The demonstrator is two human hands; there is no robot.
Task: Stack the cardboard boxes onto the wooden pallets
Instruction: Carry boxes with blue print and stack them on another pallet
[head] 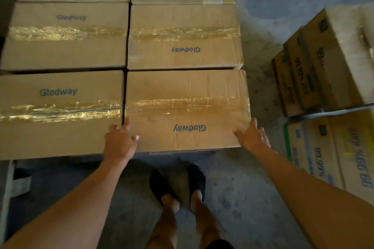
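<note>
Box: near-right cardboard box [186,110] sits flush in the two-column stack.
Left hand [119,141]: fingers spread against its near-left corner.
Right hand [253,136]: fingers spread on its near-right corner.
Floor [232,188]: concrete.

Open concrete floor [261,91] between near box [186,111] and printed boxes [315,70]; neighbouring box [58,115] tight alongside.

Both arms out front, hands spread apart at matching height.
I see my left hand [119,141] with fingers loosely curled, thumb pointing up, palm turned inward. My right hand [252,136] is flat, fingers extended forward, palm facing in. Forearms bare, elbows nearly straight. Feet in dark slippers below, standing close together.
</note>
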